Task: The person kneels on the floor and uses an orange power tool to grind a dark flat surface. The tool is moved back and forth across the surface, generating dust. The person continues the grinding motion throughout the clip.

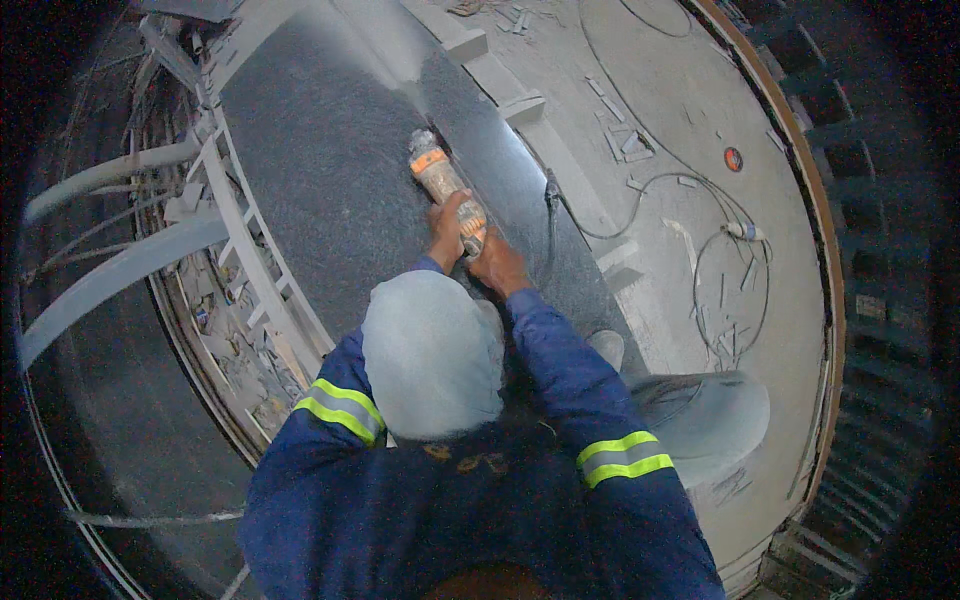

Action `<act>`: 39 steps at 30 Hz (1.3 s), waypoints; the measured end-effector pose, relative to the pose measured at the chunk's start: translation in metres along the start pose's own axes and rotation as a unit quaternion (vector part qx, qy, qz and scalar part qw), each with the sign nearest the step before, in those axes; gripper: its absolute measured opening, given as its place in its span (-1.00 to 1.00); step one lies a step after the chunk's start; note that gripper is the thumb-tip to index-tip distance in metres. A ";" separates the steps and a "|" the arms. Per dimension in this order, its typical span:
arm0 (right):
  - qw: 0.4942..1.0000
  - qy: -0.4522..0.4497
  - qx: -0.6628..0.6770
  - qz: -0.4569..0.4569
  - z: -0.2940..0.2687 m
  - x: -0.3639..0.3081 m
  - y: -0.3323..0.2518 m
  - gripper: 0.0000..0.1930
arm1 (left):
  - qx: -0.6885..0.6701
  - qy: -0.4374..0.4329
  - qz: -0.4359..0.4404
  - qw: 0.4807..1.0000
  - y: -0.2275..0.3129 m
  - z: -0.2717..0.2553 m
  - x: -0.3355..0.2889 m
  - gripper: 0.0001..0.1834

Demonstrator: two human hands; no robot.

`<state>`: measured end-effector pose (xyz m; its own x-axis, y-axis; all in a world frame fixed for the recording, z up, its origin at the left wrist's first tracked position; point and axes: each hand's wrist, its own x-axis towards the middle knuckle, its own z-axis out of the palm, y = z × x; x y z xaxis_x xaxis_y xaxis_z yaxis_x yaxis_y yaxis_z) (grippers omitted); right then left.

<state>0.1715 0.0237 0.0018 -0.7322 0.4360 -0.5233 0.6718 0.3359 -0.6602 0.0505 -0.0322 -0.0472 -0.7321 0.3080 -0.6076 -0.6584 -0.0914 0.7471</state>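
Note:
A dusty angle grinder (pixel 440 185) with orange bands points away from me, its head down on a dark stone slab (pixel 310 130). My left hand (pixel 447 230) is wrapped round the middle of its body. Around its rear end, my right hand (pixel 498 265) is closed. Pale dust (pixel 375 45) streams forward from the grinder's head across the slab. Near the head, a line runs along the slab, with a shinier strip (pixel 500 150) to its right. The disc itself is too small and dusty to make out.
White supports (pixel 522 108) stick out along the slab's right edge. A cable (pixel 660 178) loops over the dusty floor to a plug connector (pixel 745 231). Stone offcuts (pixel 630 145) and an orange-and-black disc (pixel 733 159) lie there. Left are a metal frame (pixel 240 225), hoses (pixel 130 270) and rubble.

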 end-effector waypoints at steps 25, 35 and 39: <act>0.999 -0.041 0.022 -0.028 0.002 0.028 0.004 -0.30 | 0.012 -0.005 -0.022 1.000 0.017 0.008 0.017 -0.57; 0.995 -0.002 0.072 -0.070 -0.010 0.004 0.009 -0.36 | 0.029 -0.024 -0.033 0.999 0.010 0.011 0.005 -0.60; 0.998 -0.005 0.028 -0.052 -0.011 0.024 -0.003 -0.37 | 0.029 -0.044 -0.022 0.998 0.012 0.003 0.033 -0.63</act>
<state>0.1529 0.0421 -0.0034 -0.7988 0.3926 -0.4558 0.5851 0.3309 -0.7404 0.0194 -0.0201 -0.0574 -0.6830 0.3925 -0.6160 -0.6763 -0.0212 0.7363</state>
